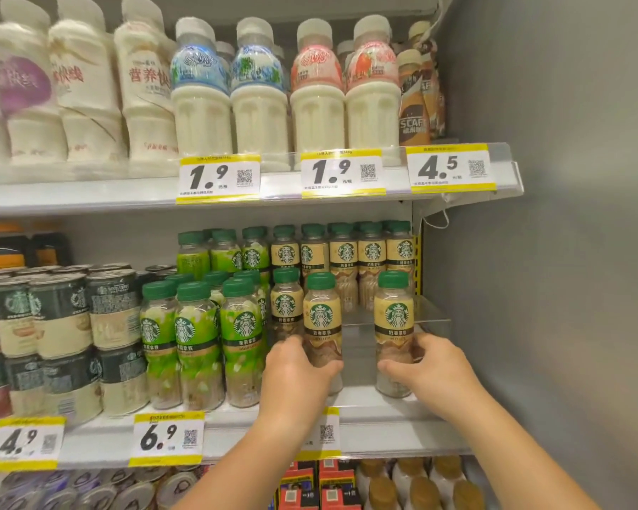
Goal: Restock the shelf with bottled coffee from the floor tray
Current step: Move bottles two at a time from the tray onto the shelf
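Gripping a cream-label coffee bottle each, both hands work at the middle shelf [361,410], head view only.

Left hand [295,369] is wrapped round the lower body of the left cream-label bottle [322,318], fingers curled across its front, thumb side hidden behind. Bottle stands upright w/ green cap, base near the shelf's front edge; can't tell if it's touching the shelf surface.

Right hand [426,366] clasps the right cream-label bottle [394,318] low down, fingers on its right side & front. Also upright, its base resting on or just above the shelf near the front edge, beside the grey side wall [549,252].

Between the two held bottles there's a gap; a clear plastic divider [431,318] shows behind & right of the right bottle. More cream-label bottles [347,252] stand in rows at the back of the shelf, plus one just left of the left-hand bottle.

Left of those on the same shelf: green-label coffee bottles [196,336] in rows, then stacked coffee cans [59,325] further left.

Shelf's front rail carries price tags, 6.9 tag [166,438] below the green bottles, 4.9 tag [26,443] below the cans; another tag is partly hidden by the left forearm.

Above the shelf: white milk-drink bottles [262,90] w/ 1.9 & 4.5 tags. Below it: can tops & brown-capped bottles [420,487], partly cut off.
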Available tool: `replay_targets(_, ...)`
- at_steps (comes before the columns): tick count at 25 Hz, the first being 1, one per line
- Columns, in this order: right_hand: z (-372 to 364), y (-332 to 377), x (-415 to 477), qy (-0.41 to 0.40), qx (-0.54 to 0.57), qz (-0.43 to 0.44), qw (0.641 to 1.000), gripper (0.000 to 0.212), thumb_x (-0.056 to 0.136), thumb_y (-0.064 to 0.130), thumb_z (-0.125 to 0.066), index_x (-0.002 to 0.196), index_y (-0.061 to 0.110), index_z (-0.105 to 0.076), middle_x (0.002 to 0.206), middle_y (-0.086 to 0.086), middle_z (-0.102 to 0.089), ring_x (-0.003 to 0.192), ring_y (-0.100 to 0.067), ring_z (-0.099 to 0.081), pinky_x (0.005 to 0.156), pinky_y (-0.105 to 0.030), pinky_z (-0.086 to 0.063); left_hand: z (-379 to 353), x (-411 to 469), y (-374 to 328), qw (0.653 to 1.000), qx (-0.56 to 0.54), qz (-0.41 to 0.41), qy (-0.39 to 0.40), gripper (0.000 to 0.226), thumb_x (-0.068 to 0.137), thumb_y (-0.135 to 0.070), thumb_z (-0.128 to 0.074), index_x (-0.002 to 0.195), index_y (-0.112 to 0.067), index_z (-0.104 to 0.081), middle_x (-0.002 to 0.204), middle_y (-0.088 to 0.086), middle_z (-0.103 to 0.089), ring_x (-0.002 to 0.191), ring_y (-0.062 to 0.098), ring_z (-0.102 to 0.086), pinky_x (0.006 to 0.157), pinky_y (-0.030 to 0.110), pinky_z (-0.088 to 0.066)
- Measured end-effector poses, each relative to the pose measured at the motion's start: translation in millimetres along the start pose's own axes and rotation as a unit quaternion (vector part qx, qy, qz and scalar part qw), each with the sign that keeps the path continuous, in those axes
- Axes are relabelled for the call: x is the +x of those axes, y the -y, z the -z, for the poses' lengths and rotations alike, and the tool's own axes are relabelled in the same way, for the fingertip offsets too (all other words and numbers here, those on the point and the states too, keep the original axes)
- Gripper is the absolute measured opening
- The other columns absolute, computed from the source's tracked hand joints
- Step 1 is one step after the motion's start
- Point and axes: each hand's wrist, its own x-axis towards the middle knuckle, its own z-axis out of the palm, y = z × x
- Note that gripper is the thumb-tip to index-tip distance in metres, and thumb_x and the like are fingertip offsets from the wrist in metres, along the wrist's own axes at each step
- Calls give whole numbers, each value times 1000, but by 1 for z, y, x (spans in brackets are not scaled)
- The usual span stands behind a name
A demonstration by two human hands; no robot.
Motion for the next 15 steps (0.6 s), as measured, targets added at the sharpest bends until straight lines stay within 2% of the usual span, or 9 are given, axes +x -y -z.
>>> replay_targets(4, -14, 10, 14, 16, 0, -9, 1000, 29, 69, 31, -85, 92, 27, -67, 87, 11, -72, 81, -8, -66, 69, -26, -50, -7, 8, -3, 999, 22, 18, -34, 37, 74, -36, -83, 97, -16, -63, 96, 2, -63, 84, 22, -63, 68, 31, -51)
replay_targets(8, -34, 12, 24, 23, 29, -7, 999, 33, 73, 32, -82, 103, 24, -70, 97, 5, -73, 88, -14, -66, 78, -31, -52, -13, 13, -5, 997, 42, 37, -47, 49, 75, -38, -83, 108, -13, -57, 106, 5, -60, 94, 29, -64, 68, 32, -47)
replay_targets(15, -46, 11, 39, 33, 4, 8, 999, 31, 77, 33, -80, 103, 21, -70, 97, 1, -72, 88, -19, -66, 83, -33, -53, -19, 24, -2, 995, 88, 16, -42, 49, 80, -39, -79, 109, -10, -53, 110, 11, -61, 102, 34, -63, 76, 38, -51)
